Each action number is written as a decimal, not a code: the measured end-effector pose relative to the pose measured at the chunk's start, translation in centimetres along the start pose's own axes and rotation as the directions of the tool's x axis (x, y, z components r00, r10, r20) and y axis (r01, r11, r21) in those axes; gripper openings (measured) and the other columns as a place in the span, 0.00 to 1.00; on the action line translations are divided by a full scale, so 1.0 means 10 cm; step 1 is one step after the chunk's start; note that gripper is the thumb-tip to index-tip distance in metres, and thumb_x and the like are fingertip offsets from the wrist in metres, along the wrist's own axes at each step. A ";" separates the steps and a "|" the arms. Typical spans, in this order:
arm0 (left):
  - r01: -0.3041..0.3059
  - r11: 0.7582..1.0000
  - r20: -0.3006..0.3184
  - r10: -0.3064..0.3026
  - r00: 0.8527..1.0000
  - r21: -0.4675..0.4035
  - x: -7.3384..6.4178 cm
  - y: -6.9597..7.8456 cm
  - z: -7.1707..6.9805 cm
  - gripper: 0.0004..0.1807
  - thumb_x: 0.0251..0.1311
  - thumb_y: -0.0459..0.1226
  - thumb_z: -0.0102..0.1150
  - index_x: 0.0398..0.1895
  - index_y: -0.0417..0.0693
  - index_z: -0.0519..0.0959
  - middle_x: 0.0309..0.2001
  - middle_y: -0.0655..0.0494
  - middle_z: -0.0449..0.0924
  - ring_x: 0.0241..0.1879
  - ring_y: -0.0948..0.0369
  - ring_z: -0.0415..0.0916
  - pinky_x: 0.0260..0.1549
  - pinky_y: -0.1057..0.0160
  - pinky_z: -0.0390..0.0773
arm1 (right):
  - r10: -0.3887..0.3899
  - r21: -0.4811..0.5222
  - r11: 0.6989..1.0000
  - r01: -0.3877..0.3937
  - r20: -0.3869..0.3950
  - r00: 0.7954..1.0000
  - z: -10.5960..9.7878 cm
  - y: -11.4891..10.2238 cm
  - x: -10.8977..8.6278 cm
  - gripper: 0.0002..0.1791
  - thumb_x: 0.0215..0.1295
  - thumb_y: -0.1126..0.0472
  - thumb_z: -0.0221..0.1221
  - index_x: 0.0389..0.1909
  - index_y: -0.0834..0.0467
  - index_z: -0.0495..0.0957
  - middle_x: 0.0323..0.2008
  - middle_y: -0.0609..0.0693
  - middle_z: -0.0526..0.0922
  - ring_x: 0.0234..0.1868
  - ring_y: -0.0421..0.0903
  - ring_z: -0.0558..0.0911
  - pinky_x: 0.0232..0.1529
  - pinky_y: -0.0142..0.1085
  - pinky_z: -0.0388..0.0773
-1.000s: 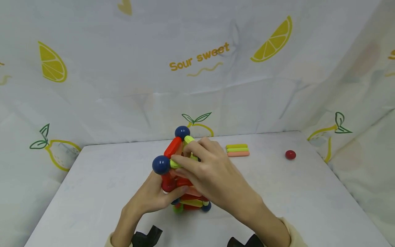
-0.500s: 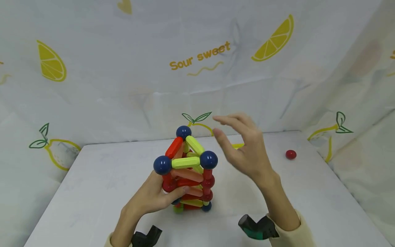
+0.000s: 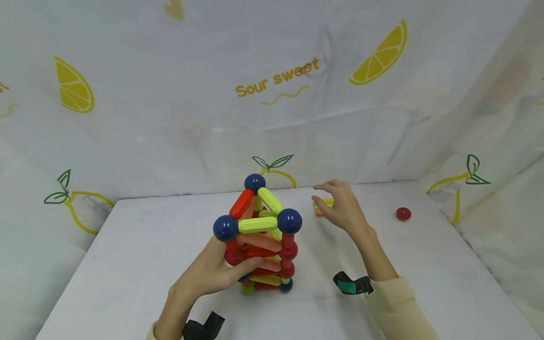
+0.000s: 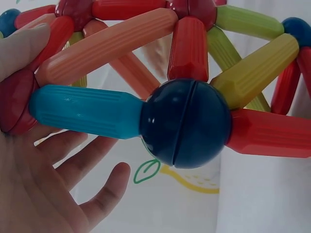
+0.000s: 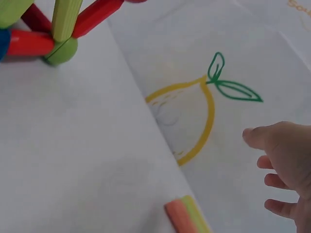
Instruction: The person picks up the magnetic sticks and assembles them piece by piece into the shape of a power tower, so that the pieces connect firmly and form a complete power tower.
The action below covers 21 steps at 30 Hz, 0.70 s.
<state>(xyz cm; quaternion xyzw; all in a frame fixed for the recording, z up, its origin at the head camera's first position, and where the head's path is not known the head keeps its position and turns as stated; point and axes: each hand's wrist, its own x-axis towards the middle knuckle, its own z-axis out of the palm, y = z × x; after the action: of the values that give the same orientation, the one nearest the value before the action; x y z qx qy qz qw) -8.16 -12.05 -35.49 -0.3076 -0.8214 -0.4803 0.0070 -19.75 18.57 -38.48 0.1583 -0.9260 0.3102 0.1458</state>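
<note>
A tower of coloured sticks and balls (image 3: 259, 224) stands on the white table, its blue corner balls and lime sticks at the top. My left hand (image 3: 208, 271) grips its left side, thumb across the front; the fingers behind are partly hidden in the head view. In the left wrist view, a turquoise stick (image 4: 87, 110) joins a dark blue ball (image 4: 187, 124) beside that hand. Spread and holding nothing, my right hand (image 3: 343, 208) hovers near a few loose sticks (image 3: 318, 213) at the back, partly covering them. Salmon and lime sticks (image 5: 181, 217) show in the right wrist view.
A lone red ball (image 3: 403, 214) lies at the table's right rear. Behind the table (image 3: 161, 236) hangs a white cloth (image 3: 170, 146) printed with lemons, close to its back edge.
My right hand let go of the tower's top, lifted away to the right, then lowered towards the loose sticks at the back. My left hand keeps its grip on the tower.
</note>
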 end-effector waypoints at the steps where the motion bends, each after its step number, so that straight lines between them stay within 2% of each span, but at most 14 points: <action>1: 0.007 1.000 0.001 -0.007 1.000 0.000 0.00 0.00 0.00 0.32 0.64 0.43 0.69 0.69 0.64 0.66 0.59 0.65 0.80 0.61 0.65 0.77 0.60 0.58 0.81 | 0.018 -0.025 1.000 -0.017 0.032 0.999 0.04 0.05 -0.01 0.16 0.65 0.64 0.66 0.52 0.64 0.85 0.52 0.66 0.84 0.57 0.66 0.78 0.59 0.63 0.75; 3: 0.028 1.000 0.003 -0.028 1.000 -0.001 -0.01 0.01 -0.01 0.33 0.64 0.43 0.69 0.69 0.64 0.66 0.59 0.66 0.79 0.61 0.65 0.77 0.60 0.59 0.81 | 0.050 -0.082 0.996 -0.043 0.088 0.995 0.12 0.15 -0.05 0.16 0.63 0.64 0.67 0.51 0.64 0.86 0.51 0.66 0.85 0.55 0.65 0.79 0.58 0.62 0.77; 6: 0.029 1.000 0.001 -0.029 1.000 0.005 -0.01 0.01 -0.01 0.32 0.64 0.43 0.69 0.69 0.65 0.66 0.59 0.66 0.79 0.61 0.65 0.77 0.60 0.59 0.81 | 0.077 -0.139 0.989 -0.057 0.144 0.987 0.23 0.27 -0.12 0.14 0.62 0.68 0.66 0.48 0.65 0.87 0.49 0.66 0.86 0.53 0.65 0.81 0.56 0.61 0.79; 10: 0.013 1.000 0.000 -0.013 1.000 0.020 0.00 0.02 -0.01 0.32 0.64 0.44 0.69 0.69 0.66 0.66 0.58 0.68 0.80 0.61 0.66 0.77 0.62 0.54 0.80 | 0.074 -0.184 0.982 -0.046 0.148 0.986 0.30 0.37 -0.19 0.13 0.62 0.71 0.64 0.48 0.64 0.87 0.49 0.65 0.87 0.55 0.64 0.81 0.56 0.61 0.80; 14: 0.044 0.999 0.002 -0.044 0.999 0.015 -0.01 0.02 0.00 0.32 0.64 0.44 0.68 0.68 0.65 0.65 0.58 0.68 0.79 0.61 0.66 0.76 0.61 0.56 0.81 | 0.069 -0.221 0.975 -0.034 0.152 0.986 0.34 0.40 -0.22 0.12 0.62 0.69 0.68 0.47 0.64 0.88 0.43 0.63 0.85 0.46 0.60 0.81 0.45 0.54 0.82; 17: 0.058 0.998 0.005 -0.058 0.998 0.001 -0.02 0.02 0.00 0.32 0.64 0.43 0.68 0.69 0.65 0.65 0.58 0.67 0.79 0.60 0.66 0.77 0.59 0.59 0.82 | 0.094 -0.209 0.977 -0.051 0.201 0.975 0.33 0.41 -0.24 0.12 0.63 0.65 0.69 0.46 0.64 0.88 0.35 0.59 0.82 0.38 0.53 0.77 0.37 0.45 0.77; 18: 0.061 0.998 0.006 -0.061 0.998 -0.005 -0.02 0.03 0.00 0.33 0.64 0.43 0.68 0.69 0.64 0.64 0.58 0.66 0.78 0.60 0.65 0.77 0.59 0.60 0.82 | 0.108 -0.195 0.979 -0.065 0.222 0.969 0.32 0.41 -0.24 0.12 0.64 0.65 0.69 0.46 0.65 0.87 0.34 0.57 0.81 0.37 0.52 0.76 0.36 0.44 0.76; 21: 0.056 0.998 0.006 -0.056 0.998 -0.007 -0.02 0.02 0.00 0.33 0.64 0.43 0.68 0.69 0.63 0.65 0.58 0.66 0.79 0.60 0.65 0.77 0.58 0.60 0.82 | 0.139 -0.146 0.984 -0.101 0.281 0.950 0.29 0.42 -0.24 0.11 0.65 0.65 0.67 0.46 0.65 0.87 0.33 0.56 0.84 0.35 0.49 0.77 0.39 0.44 0.79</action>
<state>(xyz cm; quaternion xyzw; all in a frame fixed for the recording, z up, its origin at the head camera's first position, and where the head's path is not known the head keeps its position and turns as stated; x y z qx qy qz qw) -7.85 -12.10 -35.38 -0.2861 -0.8279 -0.4824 -0.0100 -19.66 20.42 -43.85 0.1356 -0.9635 0.2309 -0.0007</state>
